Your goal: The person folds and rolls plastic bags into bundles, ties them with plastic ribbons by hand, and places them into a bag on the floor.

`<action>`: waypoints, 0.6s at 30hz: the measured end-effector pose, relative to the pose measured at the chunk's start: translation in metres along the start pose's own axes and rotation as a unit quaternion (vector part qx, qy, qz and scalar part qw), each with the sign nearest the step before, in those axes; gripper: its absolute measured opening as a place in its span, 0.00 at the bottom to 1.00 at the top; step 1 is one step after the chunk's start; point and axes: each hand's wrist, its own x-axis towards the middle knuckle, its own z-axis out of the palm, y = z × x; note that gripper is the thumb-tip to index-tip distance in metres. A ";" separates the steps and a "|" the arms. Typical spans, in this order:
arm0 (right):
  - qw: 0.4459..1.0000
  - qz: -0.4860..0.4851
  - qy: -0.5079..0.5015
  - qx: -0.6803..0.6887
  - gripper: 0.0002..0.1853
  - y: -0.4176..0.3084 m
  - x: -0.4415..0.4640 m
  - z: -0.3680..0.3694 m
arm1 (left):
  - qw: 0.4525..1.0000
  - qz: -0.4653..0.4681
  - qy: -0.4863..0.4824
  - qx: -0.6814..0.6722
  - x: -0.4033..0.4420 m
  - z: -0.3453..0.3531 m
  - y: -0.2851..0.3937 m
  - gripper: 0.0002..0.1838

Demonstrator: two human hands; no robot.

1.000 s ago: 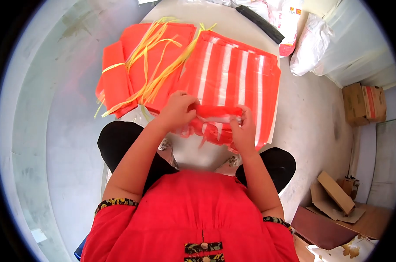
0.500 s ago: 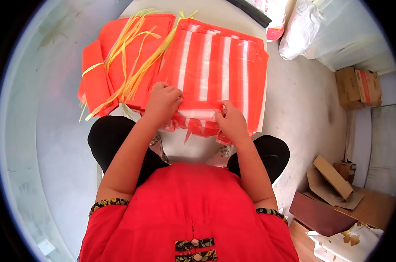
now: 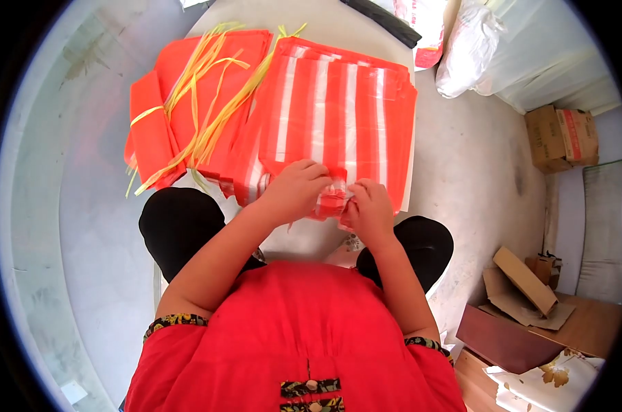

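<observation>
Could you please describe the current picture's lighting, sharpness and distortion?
Head view: strong fisheye curvature, black borders; same view: pale sheen on the red and white striped plastic sheets; same view: crumpled white sack nearly blown out; same view: print on the brown cardboard box too soft to read.

striped sheets: thin, glossy plastic | yellow ribbons left of striped sheets: shiny plastic | carton right of striped sheets: matt cardboard

Striped sheets partly hidden behind the left fingers, black roll cut off by the top edge.
</observation>
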 end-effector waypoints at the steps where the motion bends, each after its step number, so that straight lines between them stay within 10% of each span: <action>1: 1.000 -0.022 0.010 -0.006 0.20 0.002 -0.006 0.006 | 1.000 0.001 0.005 0.002 0.001 -0.003 0.003 0.17; 9: 0.992 -0.097 0.059 0.050 0.13 -0.005 -0.009 0.006 | 0.997 -0.032 -0.046 -0.051 -0.001 -0.014 0.011 0.27; 18: 0.960 0.108 0.174 0.193 0.14 0.009 0.000 -0.006 | 0.989 -0.137 -0.009 -0.060 0.007 0.010 0.009 0.13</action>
